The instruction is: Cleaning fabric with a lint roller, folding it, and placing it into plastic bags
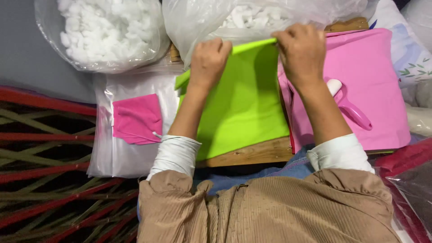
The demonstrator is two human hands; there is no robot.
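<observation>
Hands are both working the far edge of a bright lime-green fabric sheet [245, 108], which is lying flat on a wooden table [252, 155] w/ its near edge just short of the table's front edge. Left hand [208, 60] is curling over the green sheet's far-left corner, grip pressed together & pinching the cloth edge. Right hand [300, 50] is doing the same at the far-right corner, fingers folded down over the edge, pinching it; fingertips themselves are hidden, so how much cloth each is holding can't be told.

Progress, judging by how things lie: green sheet is spread & smooth, far edge is lifting slightly between the two hands, but nothing is inside it and no fold is finished yet. Looks like an early step.

Relative to the green sheet: a flat pink fabric piece [373, 85] is lying just right of it, partly under its right edge, w/ a pink-and-white plastic handled tool [348, 105] resting on top, untouched. Just beyond the far edge, a clear plastic bag of white fluffy stuffing [252, 18] is sitting unused; a second clear bag of white stuffing [103, 31] is beyond & left. Left of the sheet, a small pink cloth square [136, 118] is lying on clear plastic sleeves [108, 153].
</observation>
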